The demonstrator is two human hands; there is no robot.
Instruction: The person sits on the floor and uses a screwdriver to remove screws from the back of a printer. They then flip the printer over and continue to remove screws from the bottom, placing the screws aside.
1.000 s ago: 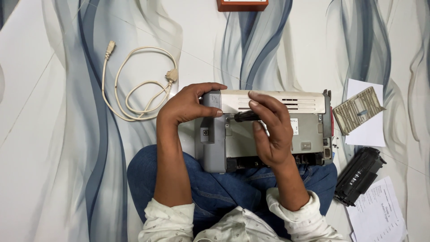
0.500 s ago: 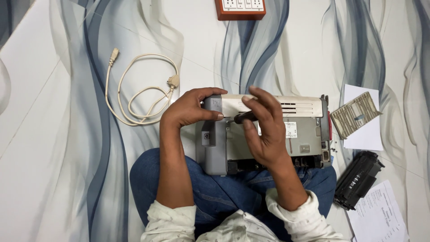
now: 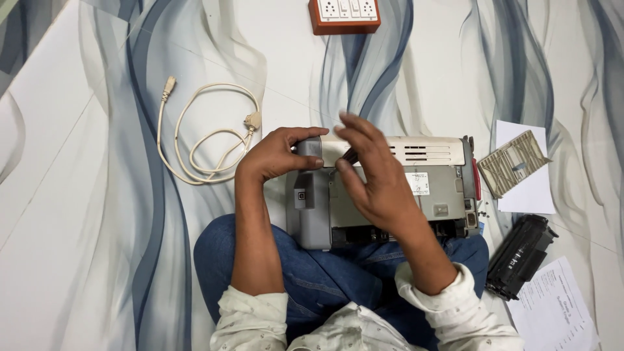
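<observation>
A patterned white and blue-grey floor (image 3: 84, 214) carries everything here. On it, resting against the person's jeans-clad lap, lies a grey and cream printer (image 3: 396, 188), its long axis running left to right directly in front of both hands. The left hand (image 3: 276, 156) clamps the printer's upper left corner, thumb on the near face and fingers curled over the top edge. The right hand (image 3: 374, 175) hovers over the middle of the casing, fingers half spread and blurred; a dark slim tool seems pinched near its fingertips, though I cannot tell for sure. It is the nearer hand to the printer's centre. To the right lie a black toner cartridge (image 3: 520, 257), paper sheets (image 3: 552, 305) and a ribbed cover panel (image 3: 513, 162). A coiled cream cable (image 3: 208, 140) lies left; a switch board (image 3: 344, 14) sits at the top.
</observation>
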